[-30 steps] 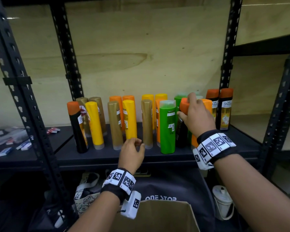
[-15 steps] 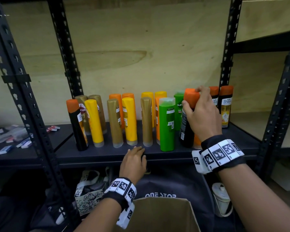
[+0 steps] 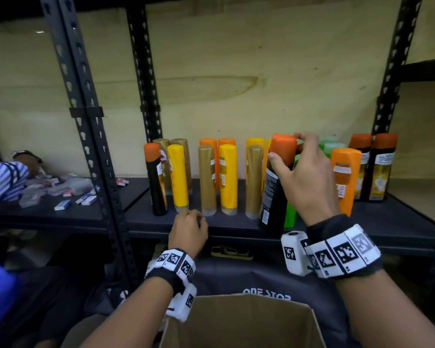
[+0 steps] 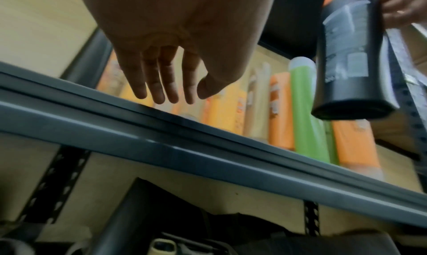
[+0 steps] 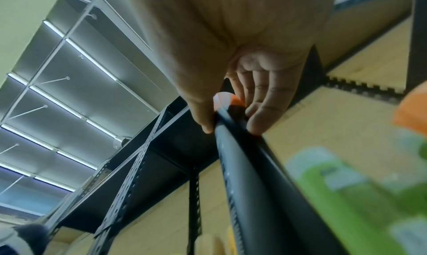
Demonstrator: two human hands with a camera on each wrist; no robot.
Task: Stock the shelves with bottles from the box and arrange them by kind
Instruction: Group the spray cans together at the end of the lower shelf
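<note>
My right hand (image 3: 304, 177) grips a black bottle with an orange cap (image 3: 274, 189) near its top and holds it lifted and tilted off the dark shelf (image 3: 387, 222), in front of the green bottles (image 3: 290, 214). The same black bottle (image 4: 351, 58) hangs above the shelf edge in the left wrist view, and my thumb and fingers (image 5: 261, 112) pinch it just under the cap. My left hand (image 3: 190, 228) hovers at the shelf's front edge with fingers (image 4: 159, 83) relaxed and empty. Gold, yellow and orange bottles stand in rows; another black bottle (image 3: 155, 179) stands far left.
An open cardboard box (image 3: 239, 322) sits below me in front of a dark bag. Two black bottles with gold labels (image 3: 379, 167) stand at the right end. Black uprights (image 3: 86, 121) frame the bay. Small packets (image 3: 63, 204) and a person's striped sleeve (image 3: 3, 179) are on the left shelf.
My right hand has pulled the black orange-capped bottle out from among the green and orange ones, lifted it and moved it left and toward me. My left hand dropped slightly to the shelf edge.
</note>
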